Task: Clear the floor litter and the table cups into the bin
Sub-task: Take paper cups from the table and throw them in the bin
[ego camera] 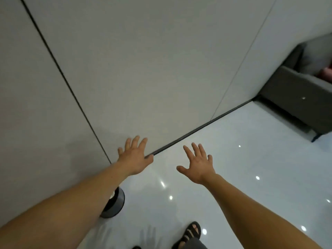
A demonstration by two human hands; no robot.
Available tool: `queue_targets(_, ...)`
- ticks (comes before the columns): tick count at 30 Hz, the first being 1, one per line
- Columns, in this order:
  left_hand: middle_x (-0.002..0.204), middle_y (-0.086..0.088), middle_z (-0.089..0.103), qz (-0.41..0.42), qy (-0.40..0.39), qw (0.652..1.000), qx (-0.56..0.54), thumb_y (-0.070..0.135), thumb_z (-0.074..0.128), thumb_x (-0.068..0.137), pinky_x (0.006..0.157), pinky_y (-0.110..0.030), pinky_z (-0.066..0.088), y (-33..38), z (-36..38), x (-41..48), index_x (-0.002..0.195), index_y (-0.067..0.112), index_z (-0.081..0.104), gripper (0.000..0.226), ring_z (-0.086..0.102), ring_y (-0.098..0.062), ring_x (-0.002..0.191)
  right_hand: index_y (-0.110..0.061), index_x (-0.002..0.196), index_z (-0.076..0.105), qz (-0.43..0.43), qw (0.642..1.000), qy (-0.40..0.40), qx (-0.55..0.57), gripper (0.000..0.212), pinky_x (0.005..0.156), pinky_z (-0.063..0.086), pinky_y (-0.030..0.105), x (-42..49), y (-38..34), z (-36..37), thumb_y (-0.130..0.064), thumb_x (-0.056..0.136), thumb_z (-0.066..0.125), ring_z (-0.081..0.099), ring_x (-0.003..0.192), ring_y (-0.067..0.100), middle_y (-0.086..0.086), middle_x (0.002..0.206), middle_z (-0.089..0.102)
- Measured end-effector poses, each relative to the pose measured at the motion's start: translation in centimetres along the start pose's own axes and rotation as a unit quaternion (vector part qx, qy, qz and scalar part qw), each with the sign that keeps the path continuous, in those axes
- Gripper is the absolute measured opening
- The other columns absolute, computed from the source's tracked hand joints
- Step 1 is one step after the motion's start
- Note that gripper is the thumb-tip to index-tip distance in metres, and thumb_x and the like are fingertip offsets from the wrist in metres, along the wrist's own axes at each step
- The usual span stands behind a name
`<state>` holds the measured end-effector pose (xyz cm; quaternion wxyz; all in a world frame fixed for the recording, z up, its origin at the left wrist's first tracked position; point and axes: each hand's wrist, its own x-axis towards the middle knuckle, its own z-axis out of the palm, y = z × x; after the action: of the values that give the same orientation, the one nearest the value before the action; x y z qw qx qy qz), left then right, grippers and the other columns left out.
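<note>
Left hand (135, 157) and right hand (197, 165) both spread wide, holding nothing. Round grey bin (115, 203) is half hidden behind the left forearm, at the glossy white floor's (233, 159) edge by the wall.

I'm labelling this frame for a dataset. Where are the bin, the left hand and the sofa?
bin (116, 205): head view, on its grey side wall, right of the forearm.
left hand (134, 158): head view, on the back of the hand.
sofa (296, 90): head view, on its grey side panel.
</note>
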<state>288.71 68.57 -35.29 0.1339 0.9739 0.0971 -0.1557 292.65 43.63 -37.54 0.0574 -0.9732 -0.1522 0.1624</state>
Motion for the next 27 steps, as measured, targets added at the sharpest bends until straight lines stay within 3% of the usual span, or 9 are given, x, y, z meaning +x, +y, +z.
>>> queue_targets(12,0.16,0.003,-0.004,0.255,0.001,0.963,0.087,0.061,0.039,0.09,0.114,-0.054,0.013,32.8,2.4,-0.9,0.152,0.031,0.005,0.077,-0.004,-0.027,0.147,-0.032,0.155,-0.002,0.255,0.959,0.073,0.104,0.085,0.116,0.003,0.058,-18.0,26.6,-1.3,-0.066,0.09,0.042,-0.021,0.148,0.024,0.0,0.163,-0.015)
queue_targets(19,0.16,0.004,-0.004,0.405,-0.046,0.907,0.107,0.06,0.04,0.09,0.114,-0.053,0.014,53.2,9.8,-6.5,0.151,0.032,0.006,0.075,-0.005,-0.026,0.147,-0.03,0.155,-0.001,0.402,0.899,0.095,0.147,0.086,0.116,0.006,0.059,-31.0,41.0,-0.6,-0.063,0.09,0.044,-0.019,0.148,0.025,0.001,0.163,-0.013)
queue_targets(27,0.16,0.004,-0.002,0.513,-0.084,0.842,0.144,0.06,0.041,0.09,0.113,-0.053,0.015,69.2,15.6,-8.2,0.151,0.032,0.008,0.075,-0.003,-0.026,0.147,-0.03,0.156,0.002,0.53,0.815,0.11,0.207,0.087,0.114,0.008,0.061,-39.1,51.3,1.0,-0.062,0.089,0.049,-0.015,0.149,0.024,-0.001,0.163,-0.01)
